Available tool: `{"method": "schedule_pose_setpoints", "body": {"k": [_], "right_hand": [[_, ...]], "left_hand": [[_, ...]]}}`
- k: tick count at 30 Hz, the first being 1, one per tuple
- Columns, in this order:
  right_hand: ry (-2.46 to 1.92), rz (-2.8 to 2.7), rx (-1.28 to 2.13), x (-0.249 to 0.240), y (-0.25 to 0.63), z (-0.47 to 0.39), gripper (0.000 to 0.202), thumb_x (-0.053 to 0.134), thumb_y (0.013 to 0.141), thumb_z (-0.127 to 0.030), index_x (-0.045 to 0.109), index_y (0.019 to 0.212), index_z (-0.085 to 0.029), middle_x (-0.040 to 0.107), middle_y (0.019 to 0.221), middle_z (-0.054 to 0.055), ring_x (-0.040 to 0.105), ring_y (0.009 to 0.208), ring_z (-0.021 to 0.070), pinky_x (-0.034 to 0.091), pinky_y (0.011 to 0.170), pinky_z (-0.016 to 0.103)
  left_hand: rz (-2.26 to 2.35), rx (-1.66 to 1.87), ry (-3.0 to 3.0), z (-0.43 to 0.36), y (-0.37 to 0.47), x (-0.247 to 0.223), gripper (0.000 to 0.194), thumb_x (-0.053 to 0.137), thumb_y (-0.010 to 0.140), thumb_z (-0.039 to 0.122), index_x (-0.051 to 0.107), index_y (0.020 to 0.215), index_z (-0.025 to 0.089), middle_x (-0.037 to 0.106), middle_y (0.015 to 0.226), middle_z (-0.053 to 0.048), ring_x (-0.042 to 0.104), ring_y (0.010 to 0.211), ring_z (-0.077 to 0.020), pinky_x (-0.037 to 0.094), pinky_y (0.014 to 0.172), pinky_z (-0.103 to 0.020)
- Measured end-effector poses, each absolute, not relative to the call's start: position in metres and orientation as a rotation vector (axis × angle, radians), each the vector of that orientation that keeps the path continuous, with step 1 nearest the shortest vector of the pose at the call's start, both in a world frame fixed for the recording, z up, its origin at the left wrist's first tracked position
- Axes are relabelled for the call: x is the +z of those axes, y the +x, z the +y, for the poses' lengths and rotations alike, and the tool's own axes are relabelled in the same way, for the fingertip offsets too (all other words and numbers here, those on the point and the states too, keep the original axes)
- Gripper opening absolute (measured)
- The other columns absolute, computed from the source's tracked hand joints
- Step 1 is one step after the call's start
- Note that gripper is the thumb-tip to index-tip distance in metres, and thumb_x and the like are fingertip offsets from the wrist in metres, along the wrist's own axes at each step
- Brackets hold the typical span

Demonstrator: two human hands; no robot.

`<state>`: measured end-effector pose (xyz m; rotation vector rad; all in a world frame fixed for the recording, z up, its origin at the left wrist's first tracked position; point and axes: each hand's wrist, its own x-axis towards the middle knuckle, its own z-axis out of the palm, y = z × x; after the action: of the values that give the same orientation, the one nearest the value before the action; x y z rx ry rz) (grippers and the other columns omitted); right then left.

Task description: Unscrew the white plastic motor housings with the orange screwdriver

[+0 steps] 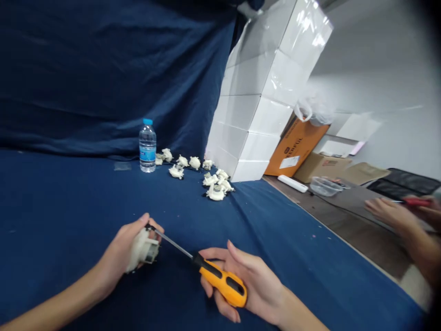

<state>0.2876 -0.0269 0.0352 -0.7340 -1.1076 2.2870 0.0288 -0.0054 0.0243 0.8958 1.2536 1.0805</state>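
A white plastic part (139,250) with a grey block on its side is gripped in my left hand (120,253), above the blue cloth. My right hand (255,285) holds a screwdriver (223,284) with an orange and black handle, its fingers loosely curled around and under the handle. The metal shaft points up and to the left. Its dark tip meets the top of the white part beside my left fingertips; exactly where it sits there is too small to tell.
Several similar white parts (177,171) lie at the back near a water bottle (148,147). White boxes (253,110) are stacked behind them. At the right, another person's hands (396,214) hold a red tool near a plastic tray (325,186).
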Motion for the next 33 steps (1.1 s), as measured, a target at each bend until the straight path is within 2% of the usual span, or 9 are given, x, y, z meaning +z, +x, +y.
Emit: {"method": "schedule_pose_setpoints", "body": {"k": [3,6,10,14,18,22,25,30,33], "right_hand": [[-0.816,-1.147,2.187,0.041,0.283,-0.032,0.048,0.058,0.089,-0.057,0.056,0.104,-0.012,0.060,0.073,0.004,0.048,0.040,0.0059,0.028,0.038,0.017],[-0.852,-1.190,2.066,0.047,0.281,-0.034,0.036,0.066,0.088,-0.046,0.056,0.085,-0.012,0.055,0.068,0.000,0.040,0.038,0.0013,0.021,0.038,0.017],[-0.904,-1.144,1.949,0.047,0.281,-0.030,0.033,0.068,0.087,-0.044,0.056,0.087,-0.013,0.053,0.067,-0.003,0.038,0.037,0.0010,0.023,0.039,0.017],[-0.935,-1.144,1.917,0.043,0.284,-0.027,0.037,0.071,0.081,-0.046,0.054,0.080,-0.014,0.053,0.063,-0.003,0.040,0.035,0.0017,0.022,0.036,0.017],[-0.944,-1.158,1.875,0.041,0.286,-0.027,0.039,0.075,0.074,-0.047,0.055,0.079,-0.014,0.053,0.061,-0.004,0.042,0.034,0.0022,0.021,0.033,0.016],[-0.973,-1.154,1.846,0.038,0.287,-0.026,0.041,0.078,0.070,-0.048,0.054,0.074,-0.014,0.052,0.059,-0.005,0.041,0.032,0.0024,0.022,0.032,0.016],[-0.972,-1.174,1.840,0.036,0.286,-0.025,0.041,0.079,0.068,-0.047,0.054,0.071,-0.014,0.051,0.059,-0.005,0.041,0.033,0.0026,0.024,0.031,0.015],[-0.960,-1.190,1.853,0.037,0.287,-0.027,0.037,0.078,0.069,-0.044,0.056,0.070,-0.014,0.051,0.059,-0.005,0.041,0.033,0.0022,0.025,0.031,0.014],[-0.963,-1.173,1.851,0.037,0.287,-0.029,0.037,0.080,0.066,-0.043,0.057,0.070,-0.014,0.051,0.057,-0.005,0.041,0.032,0.0025,0.026,0.030,0.014]], "left_hand": [[1.097,1.145,1.038,-0.007,0.026,0.020,0.047,0.056,0.080,0.062,0.060,0.075,0.015,0.054,0.068,-0.001,0.050,0.055,-0.0132,0.040,0.048,-0.023],[1.031,1.215,1.160,-0.011,0.025,0.018,0.043,0.057,0.084,0.058,0.056,0.074,0.017,0.055,0.076,-0.002,0.048,0.060,-0.0133,0.044,0.054,-0.025],[1.027,1.225,1.208,-0.018,0.033,0.023,0.039,0.053,0.088,0.056,0.056,0.078,0.018,0.054,0.080,-0.002,0.046,0.063,-0.0132,0.044,0.056,-0.024],[1.078,1.136,1.130,-0.029,0.053,0.035,0.042,0.053,0.085,0.062,0.057,0.081,0.020,0.056,0.085,-0.003,0.048,0.063,-0.0139,0.040,0.051,-0.021],[1.004,1.017,0.912,-0.038,0.073,0.042,0.040,0.059,0.081,0.063,0.057,0.088,0.023,0.058,0.091,-0.002,0.053,0.070,-0.0151,0.048,0.058,-0.024],[0.948,1.024,0.942,-0.043,0.089,0.045,0.046,0.060,0.079,0.064,0.053,0.073,0.019,0.055,0.081,-0.002,0.046,0.055,-0.0113,0.040,0.046,-0.021],[0.986,1.098,1.068,-0.049,0.099,0.054,0.052,0.057,0.079,0.065,0.051,0.063,0.016,0.049,0.070,-0.001,0.039,0.053,-0.0101,0.038,0.046,-0.020],[1.014,1.167,1.053,-0.059,0.109,0.068,0.050,0.061,0.073,0.062,0.051,0.056,0.016,0.051,0.070,-0.001,0.042,0.055,-0.0117,0.042,0.049,-0.021],[1.005,1.142,1.022,-0.062,0.109,0.067,0.045,0.060,0.074,0.058,0.053,0.058,0.017,0.053,0.072,-0.001,0.044,0.055,-0.0131,0.043,0.047,-0.022]]}}
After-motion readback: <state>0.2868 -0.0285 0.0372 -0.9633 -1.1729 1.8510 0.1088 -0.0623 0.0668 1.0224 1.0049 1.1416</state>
